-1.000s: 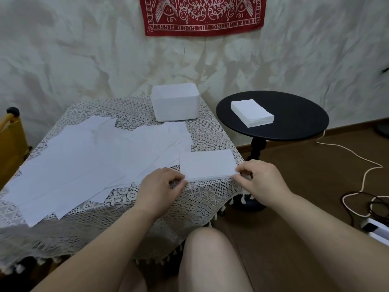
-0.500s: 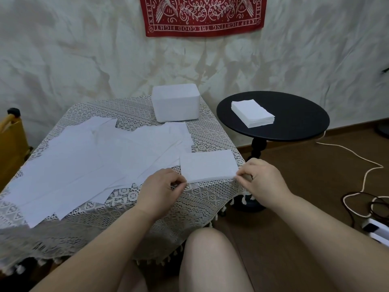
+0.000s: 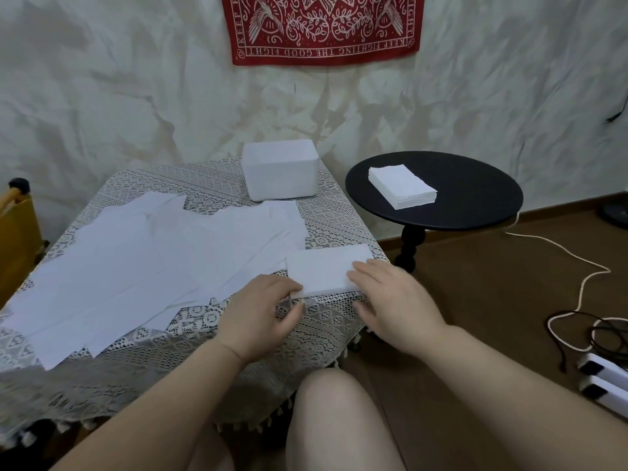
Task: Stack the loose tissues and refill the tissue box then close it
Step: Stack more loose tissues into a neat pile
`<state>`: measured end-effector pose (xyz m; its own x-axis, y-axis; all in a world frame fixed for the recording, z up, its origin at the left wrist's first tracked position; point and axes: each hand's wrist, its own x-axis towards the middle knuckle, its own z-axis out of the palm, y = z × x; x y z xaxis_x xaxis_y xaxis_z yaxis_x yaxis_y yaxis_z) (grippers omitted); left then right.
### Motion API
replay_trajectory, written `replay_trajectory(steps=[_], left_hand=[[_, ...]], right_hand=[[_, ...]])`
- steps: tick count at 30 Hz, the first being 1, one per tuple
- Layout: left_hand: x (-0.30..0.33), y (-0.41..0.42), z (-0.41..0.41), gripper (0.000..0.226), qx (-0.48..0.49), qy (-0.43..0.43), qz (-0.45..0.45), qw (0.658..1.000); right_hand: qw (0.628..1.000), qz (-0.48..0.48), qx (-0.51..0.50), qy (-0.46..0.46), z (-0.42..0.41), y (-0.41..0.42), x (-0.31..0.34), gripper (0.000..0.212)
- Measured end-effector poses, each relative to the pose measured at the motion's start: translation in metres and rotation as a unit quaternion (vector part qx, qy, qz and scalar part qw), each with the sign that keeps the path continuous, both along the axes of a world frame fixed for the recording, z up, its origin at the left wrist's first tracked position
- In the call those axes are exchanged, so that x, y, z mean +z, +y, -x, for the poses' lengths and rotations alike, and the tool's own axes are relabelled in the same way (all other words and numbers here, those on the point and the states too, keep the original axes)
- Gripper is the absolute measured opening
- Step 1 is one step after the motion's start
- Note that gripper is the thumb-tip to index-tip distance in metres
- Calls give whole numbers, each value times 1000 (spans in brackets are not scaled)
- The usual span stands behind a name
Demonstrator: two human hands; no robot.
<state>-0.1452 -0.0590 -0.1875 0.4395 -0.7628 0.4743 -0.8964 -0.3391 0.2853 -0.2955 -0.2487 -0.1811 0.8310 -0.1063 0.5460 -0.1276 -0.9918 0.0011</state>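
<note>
A small neat tissue stack lies at the near right corner of the lace-covered table. My left hand pinches its near left corner with curled fingers. My right hand covers its right end, fingers on top and thumb at the front edge. Several loose tissues are spread flat over the left and middle of the table. The white tissue box stands at the table's far edge. A second, thicker tissue stack sits on the black round side table to the right.
A yellow chair stands at the left edge. On the floor to the right lie a white cord, dark cables and a white power strip. My bare knee is below the table's front edge.
My right hand has slid left from the stack's right edge onto its top. My left hand has shifted slightly at the near left corner. The stack stays in place.
</note>
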Motion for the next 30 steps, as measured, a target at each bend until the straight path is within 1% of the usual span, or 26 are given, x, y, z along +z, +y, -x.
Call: replay_trajectory(steps=[2,4,6,12,15,17,20,22,23,25,26,27,28,30], left_hand=[[-3,0,-1,40,-9,-31,-2,999],[-4,-1,-2,37,-19,-41,-5,999],[-5,-1,-4,35,-22,-37,0,999],[-5,0,-4,34,-17,-22,-3,1000],[-3,1,-2,34,-18,-12,6,1000],[-1,2,-1,34,-23,-23,8,999],[1,5,-1,33,-27,-51,2,998],[2,8,0,33,-28,-60,-9,998],[3,9,0,34,-28,-62,-17,998],[5,12,0,33,-23,-64,-26,997],[6,16,0,32,-17,-63,-26,998],[7,21,-2,32,-8,-63,-20,998],[8,27,-4,32,4,-63,-14,998],[10,45,-12,34,41,-64,-9,997]], right_hand=[[999,21,16,36,-4,13,-5,58],[998,38,19,48,-6,19,-11,58],[998,36,10,41,-4,16,-14,55],[1000,6,-25,-11,13,-4,-15,33],[998,-33,-49,-2,15,-3,-10,22],[997,-53,-63,12,15,-2,-8,15],[993,-60,-87,49,15,0,-3,9],[991,-60,-100,61,12,3,1,10],[992,-54,-100,56,10,5,5,11],[994,-34,-98,34,4,13,12,4],[995,-29,-95,27,0,19,16,5],[996,-27,-87,23,-7,26,18,11],[997,-31,-72,25,-14,33,18,17],[998,-48,-25,33,-31,51,18,22]])
